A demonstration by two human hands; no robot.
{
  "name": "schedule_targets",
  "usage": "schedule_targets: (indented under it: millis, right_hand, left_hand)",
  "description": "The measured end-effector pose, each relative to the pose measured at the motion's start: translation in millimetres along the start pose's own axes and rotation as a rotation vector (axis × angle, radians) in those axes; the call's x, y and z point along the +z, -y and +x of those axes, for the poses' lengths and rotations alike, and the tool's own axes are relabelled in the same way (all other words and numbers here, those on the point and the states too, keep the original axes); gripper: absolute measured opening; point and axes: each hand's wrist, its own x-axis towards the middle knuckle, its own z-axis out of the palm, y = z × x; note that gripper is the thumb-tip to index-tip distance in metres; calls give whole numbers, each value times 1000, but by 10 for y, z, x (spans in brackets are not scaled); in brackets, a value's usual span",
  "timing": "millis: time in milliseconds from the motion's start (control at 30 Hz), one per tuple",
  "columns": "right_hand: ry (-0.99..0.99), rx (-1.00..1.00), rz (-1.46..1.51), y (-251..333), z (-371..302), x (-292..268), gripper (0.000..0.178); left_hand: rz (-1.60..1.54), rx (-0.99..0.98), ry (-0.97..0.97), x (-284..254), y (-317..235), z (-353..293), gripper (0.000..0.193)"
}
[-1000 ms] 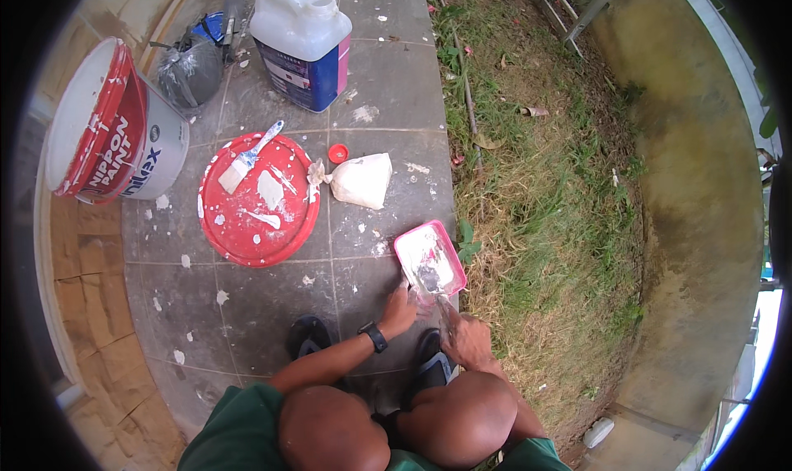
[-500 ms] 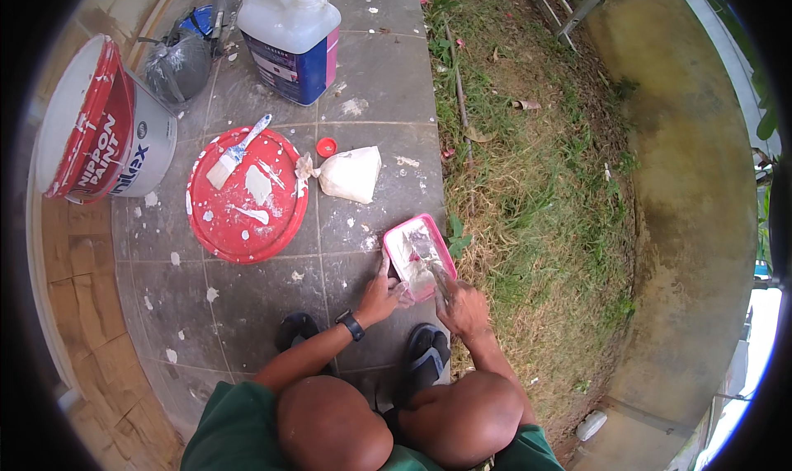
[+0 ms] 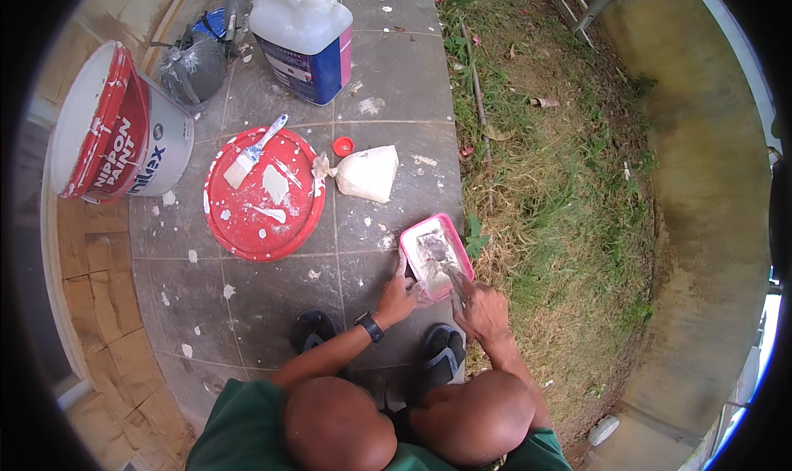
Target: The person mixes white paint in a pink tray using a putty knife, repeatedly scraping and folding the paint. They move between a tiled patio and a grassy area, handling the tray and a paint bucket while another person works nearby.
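Note:
A small pink plastic tub (image 3: 464, 255) sits near the right edge of the tiles, with whitish paste (image 3: 431, 250) spread over its inside. My left hand (image 3: 398, 296) grips its near left side, thumb along the wall and fingers round the near corner. In my right hand (image 3: 484, 311) is a thin greyish putty knife (image 3: 456, 283), its end dipped into the paste; the fingers partly hide it. Just beyond the tub lies a knotted plastic bag of white powder (image 3: 368, 174), next to a small red cap (image 3: 342, 146).
A paint-smeared red lid (image 3: 247, 238) carries a paintbrush (image 3: 256, 152). Behind it stand a red-and-white paint bucket (image 3: 169, 149), a dark plastic bag (image 3: 191, 71) and an uncapped jug (image 3: 307, 58). Grass (image 3: 544, 256) borders the tiles on the right, before a wall (image 3: 701, 223).
The view has shifted slightly, so everything sits further right. The putty knife has moved a little within the tub, and the paste's surface looks different. My left hand keeps its hold.

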Motion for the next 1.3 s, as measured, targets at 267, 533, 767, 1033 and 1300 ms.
schedule_targets:
  millis: [267, 533, 767, 1033, 1300]
  right_hand:
    - [-53, 408, 1207, -179, 149, 201, 30]
    - [134, 583, 1519, -390, -118, 247, 20]
    - [-206, 66, 851, -393, -44, 253, 34]
    - [-88, -78, 235, -159, -216, 303, 45]
    - [-65, -150, 279, -270, -251, 473, 51]
  left_hand:
    - [142, 46, 66, -103, -410, -70, 97]
    - [-228, -240, 124, -19, -726, -139, 100]
    - [72, -356, 8, -202, -1012, -113, 89]
    - [652, -7, -112, -683, -1223, 307, 27]
    - [455, -37, -113, -658, -1214, 293, 22]
